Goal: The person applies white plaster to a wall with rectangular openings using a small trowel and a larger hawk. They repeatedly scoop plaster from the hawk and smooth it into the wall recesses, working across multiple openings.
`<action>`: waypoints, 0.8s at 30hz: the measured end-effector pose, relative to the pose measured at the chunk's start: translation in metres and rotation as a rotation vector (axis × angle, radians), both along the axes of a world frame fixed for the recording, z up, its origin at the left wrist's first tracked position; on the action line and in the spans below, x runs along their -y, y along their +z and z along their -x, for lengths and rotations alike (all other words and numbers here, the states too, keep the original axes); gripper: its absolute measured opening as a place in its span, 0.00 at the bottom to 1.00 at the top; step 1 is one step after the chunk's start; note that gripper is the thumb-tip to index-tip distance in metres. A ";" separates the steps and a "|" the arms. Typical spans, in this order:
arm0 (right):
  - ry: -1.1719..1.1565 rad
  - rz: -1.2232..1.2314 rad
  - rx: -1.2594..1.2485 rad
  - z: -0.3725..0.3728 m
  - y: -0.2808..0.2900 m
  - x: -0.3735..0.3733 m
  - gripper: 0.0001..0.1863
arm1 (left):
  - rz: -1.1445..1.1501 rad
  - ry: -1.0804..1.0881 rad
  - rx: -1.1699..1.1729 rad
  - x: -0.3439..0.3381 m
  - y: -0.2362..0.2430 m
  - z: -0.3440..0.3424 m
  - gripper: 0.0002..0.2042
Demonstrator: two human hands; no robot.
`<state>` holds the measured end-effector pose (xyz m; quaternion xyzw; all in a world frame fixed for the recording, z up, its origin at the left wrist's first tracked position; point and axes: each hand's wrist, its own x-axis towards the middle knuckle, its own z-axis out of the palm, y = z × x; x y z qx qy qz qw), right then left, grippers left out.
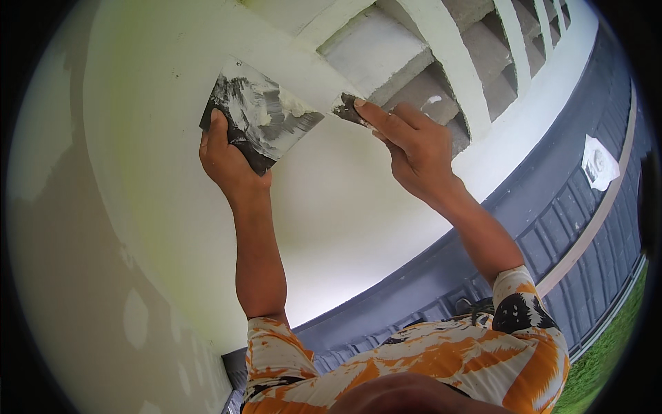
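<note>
My left hand grips a dark square plate smeared with white paste, thumb along its left edge, held against or close before the white wall; I cannot tell whether they touch. To its right, my right hand has a small dark scraper pinched between thumb and fingers, with some whitish paste on it. The scraper is beside the lower white band of an openwork block screen, whose openings show grey, rough inner faces.
Dark ribbed roofing runs below the wall along the right, with a white crumpled bag or sheet on it and a long pale strip lying along it. Grass shows beyond its edge. A patchy beige wall stands at the left.
</note>
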<state>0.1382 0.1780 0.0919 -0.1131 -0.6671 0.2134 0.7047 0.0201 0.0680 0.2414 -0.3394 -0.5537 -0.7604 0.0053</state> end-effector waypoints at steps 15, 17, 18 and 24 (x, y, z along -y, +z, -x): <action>-0.047 -0.118 0.060 -0.007 0.004 -0.006 0.14 | -0.008 0.086 -0.354 -0.003 0.026 0.010 0.18; 0.143 0.123 -0.158 -0.001 -0.010 -0.016 0.07 | -0.090 0.161 -0.477 -0.003 0.057 0.030 0.21; 0.256 0.316 -0.240 0.001 -0.015 -0.027 0.05 | -0.106 0.156 -0.545 -0.007 0.070 0.047 0.21; 0.531 0.847 -0.278 0.026 0.008 -0.082 0.12 | -0.172 0.271 -0.929 -0.013 0.117 0.098 0.27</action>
